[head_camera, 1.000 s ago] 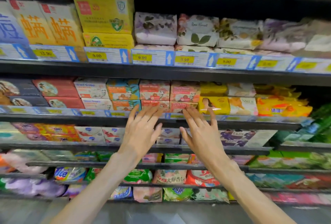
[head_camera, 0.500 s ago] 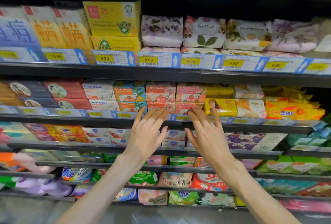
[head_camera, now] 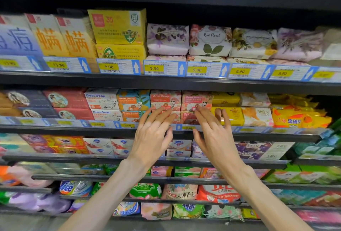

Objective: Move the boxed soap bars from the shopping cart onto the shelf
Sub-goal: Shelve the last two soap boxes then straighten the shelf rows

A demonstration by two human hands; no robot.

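Two bare forearms come up from the bottom edge, and since half a second ago we have pushed both hands a little higher and deeper, so the fingertips now overlap the boxes rather than the price rail. Our left hand [head_camera: 154,138] is spread flat, palm forward, holding nothing — its fingertips [head_camera: 164,109] lie over the lower pink Goat Soap box [head_camera: 174,116], though we cannot tell whether they press on it. Our right hand [head_camera: 215,138] is just as open and empty; its index tip sits on the lower corner of the upper pink-floral Goat Soap box [head_camera: 195,99].

These boxed soap bars stand two high on the middle shelf [head_camera: 55,130], a dark metal ledge fronted by a glossy clear price rail [head_camera: 110,124]. They are crisp rectangular cartons with printed matte faces. Left of them are orange and white Goat Soap cartons [head_camera: 132,99]; right of them, shiny yellow film-wrapped bars [head_camera: 228,116].

Farther up, the next shelf carries soft paper-wrapped floral bars [head_camera: 210,40] — pillowy, with folded ends — beside stiff yellow cartons [head_camera: 116,26], above yellow price tags [head_camera: 154,68].
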